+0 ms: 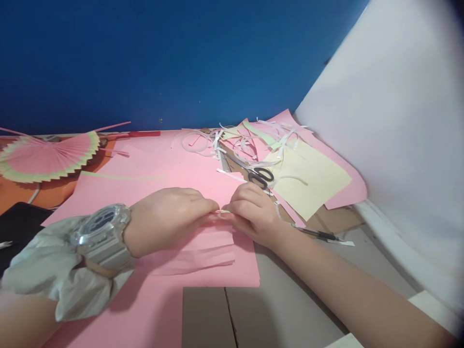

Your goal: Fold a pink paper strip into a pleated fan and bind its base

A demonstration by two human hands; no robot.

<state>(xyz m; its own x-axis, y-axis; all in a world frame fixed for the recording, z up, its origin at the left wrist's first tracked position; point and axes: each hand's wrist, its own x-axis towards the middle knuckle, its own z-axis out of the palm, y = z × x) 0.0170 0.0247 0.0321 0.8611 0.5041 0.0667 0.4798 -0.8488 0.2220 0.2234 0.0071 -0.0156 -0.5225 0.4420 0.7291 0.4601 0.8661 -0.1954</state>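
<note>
Both my hands meet over the middle of the pink paper sheets (152, 159). My left hand (170, 212), with a watch (103, 224) and a pale scrunchie on its wrist, pinches the edge of a pink paper sheet with creases (203, 258). From the other side, my right hand (253, 210) pinches the same edge, fingers curled close to the left thumb. A thin pale green strip (224, 211) shows between the fingertips. The creased part of the sheet lies toward me, below the hands. My fingers hide most of the pinched fold.
A pink and green pleated paper fan (50, 157) lies at the left on an orange surface. Black-handled scissors (261, 176), white paper strips (286, 140) and a pale yellow sheet (308, 176) lie beyond my right hand. A pen (319, 234) rests right of it. A blue wall (181, 63) stands behind.
</note>
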